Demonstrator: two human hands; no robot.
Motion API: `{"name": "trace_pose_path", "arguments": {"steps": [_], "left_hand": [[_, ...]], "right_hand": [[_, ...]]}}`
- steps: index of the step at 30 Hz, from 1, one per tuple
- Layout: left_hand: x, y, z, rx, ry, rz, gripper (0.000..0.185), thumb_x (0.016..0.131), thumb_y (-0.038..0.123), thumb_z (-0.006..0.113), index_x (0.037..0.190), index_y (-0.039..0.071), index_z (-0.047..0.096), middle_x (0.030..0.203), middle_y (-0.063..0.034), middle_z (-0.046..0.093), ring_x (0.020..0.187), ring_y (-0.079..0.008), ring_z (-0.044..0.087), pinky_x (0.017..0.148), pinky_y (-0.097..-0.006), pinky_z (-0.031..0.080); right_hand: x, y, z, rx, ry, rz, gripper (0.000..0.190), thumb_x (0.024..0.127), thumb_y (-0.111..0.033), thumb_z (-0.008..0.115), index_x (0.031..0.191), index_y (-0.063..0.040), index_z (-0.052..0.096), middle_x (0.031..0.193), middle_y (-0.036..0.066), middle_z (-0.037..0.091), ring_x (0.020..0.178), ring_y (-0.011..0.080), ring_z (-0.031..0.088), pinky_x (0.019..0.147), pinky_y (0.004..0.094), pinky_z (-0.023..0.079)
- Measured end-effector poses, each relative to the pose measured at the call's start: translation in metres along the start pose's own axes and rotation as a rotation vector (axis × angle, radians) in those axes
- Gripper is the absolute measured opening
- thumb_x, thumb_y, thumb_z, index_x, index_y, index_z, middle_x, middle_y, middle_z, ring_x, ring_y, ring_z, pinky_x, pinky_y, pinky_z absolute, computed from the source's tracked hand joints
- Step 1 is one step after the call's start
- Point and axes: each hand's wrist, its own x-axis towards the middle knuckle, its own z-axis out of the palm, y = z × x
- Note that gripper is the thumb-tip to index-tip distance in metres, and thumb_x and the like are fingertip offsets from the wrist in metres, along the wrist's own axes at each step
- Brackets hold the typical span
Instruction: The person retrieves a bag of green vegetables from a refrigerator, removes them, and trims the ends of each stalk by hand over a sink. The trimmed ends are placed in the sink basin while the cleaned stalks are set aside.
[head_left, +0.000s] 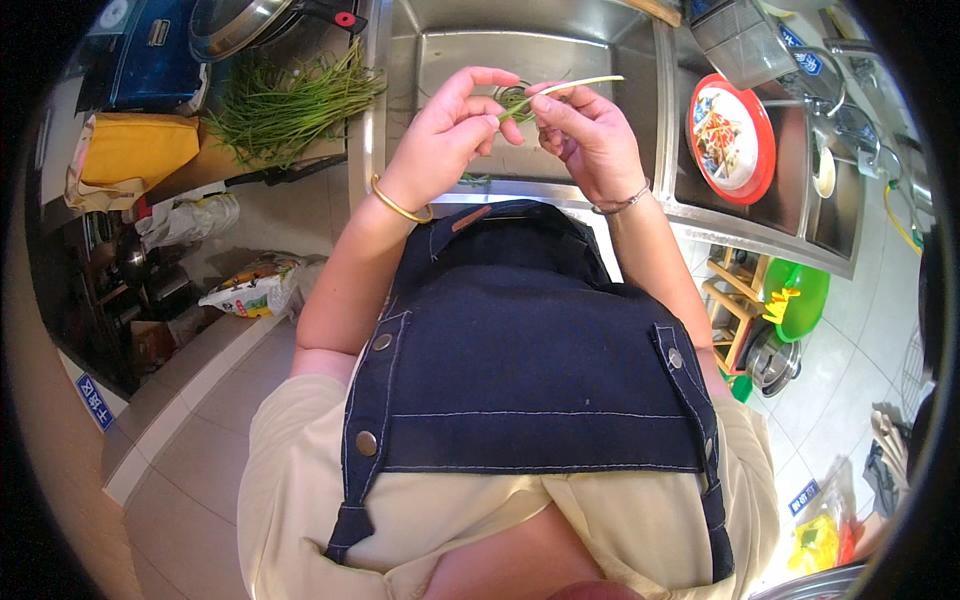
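Observation:
Over a stainless steel sink basin (517, 39), both my hands hold one slender green stalk (555, 88), pale toward its right end. My left hand (461, 120) pinches the green part between thumb and finger. At the paler part, my right hand (589, 124) grips with thumb and fingertips. The pale tip sticks out to the right past my fingers. Below my hands, around the drain, lie some green scraps (512, 97). A large heap of thin green stalks (296, 105) rests on the counter left of the sink.
A lidded pan (236, 26) sits behind the heap, with a yellow cloth bag (142, 154) to its left. Right of the basin stands a red-rimmed bowl (757, 142) holding scraps, below a wire mesh basket (739, 45). The sink's front edge (757, 234) runs before me.

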Motion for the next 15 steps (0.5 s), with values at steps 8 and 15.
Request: {"name": "trace_pose_path", "arguments": {"steps": [8,15], "left_hand": [[-0.01,0.0,0.001,0.001,0.018,-0.01,0.04,0.092,0.006,0.046,0.131,0.006,0.041,0.081,0.0003,0.056,0.055,0.0007,0.031,0.046,-0.0141,0.022],[-0.013,-0.001,-0.013,-0.032,0.032,0.005,0.037,0.092,0.003,0.043,0.128,0.007,0.043,0.083,-0.0011,0.057,0.061,-0.0018,0.038,0.054,-0.0162,0.031]], "right_hand": [[0.013,-0.017,-0.028,0.226,0.072,-0.12,0.009,0.089,-0.012,0.064,0.093,-0.004,0.063,0.079,0.004,0.063,0.063,0.0072,0.052,0.054,0.0204,0.04],[0.011,-0.046,-0.061,0.15,0.123,-0.246,0.021,0.095,-0.019,0.055,0.103,0.0,0.061,0.082,0.003,0.064,0.066,0.0076,0.05,0.06,0.0203,0.041]]}}
